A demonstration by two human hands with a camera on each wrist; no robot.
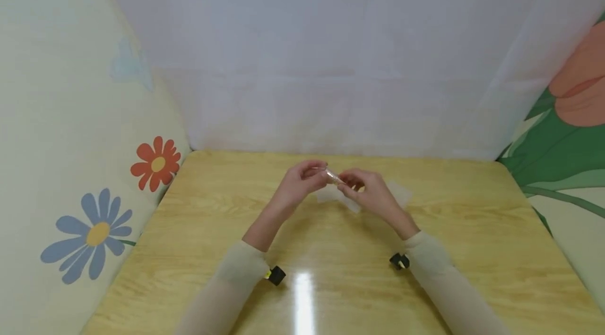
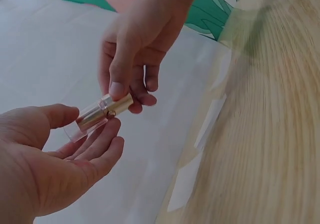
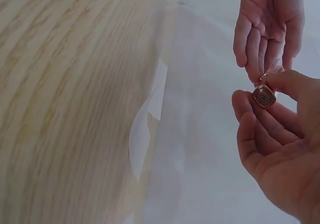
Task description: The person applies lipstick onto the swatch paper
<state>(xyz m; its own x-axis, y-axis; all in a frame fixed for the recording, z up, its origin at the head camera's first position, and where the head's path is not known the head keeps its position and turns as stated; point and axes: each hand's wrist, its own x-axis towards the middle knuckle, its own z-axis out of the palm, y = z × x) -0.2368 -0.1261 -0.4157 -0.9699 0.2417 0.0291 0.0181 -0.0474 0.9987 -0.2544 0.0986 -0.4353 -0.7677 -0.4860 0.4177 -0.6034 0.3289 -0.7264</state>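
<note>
A gold lipstick tube (image 1: 333, 176) with a clear plastic cap (image 2: 75, 132) is held between the two hands, above the far part of the table. The left hand (image 1: 299, 184) pinches the clear cap end between thumb and fingers. On the other side, the right hand (image 1: 371, 194) grips the gold base (image 2: 121, 104) with its thumb on top. In the right wrist view the squarish end of the base (image 3: 263, 96) faces the camera. The cap is around the tube's other end; the fingers hide part of both.
White paper-like pieces (image 1: 351, 202) lie on the wooden table (image 1: 331, 251) below and beyond the hands. A white sheet (image 1: 331, 88) hangs behind the table's far edge. Flower-painted walls (image 1: 98, 234) flank both sides. A black wrist camera (image 1: 276, 275) sits at the left cuff.
</note>
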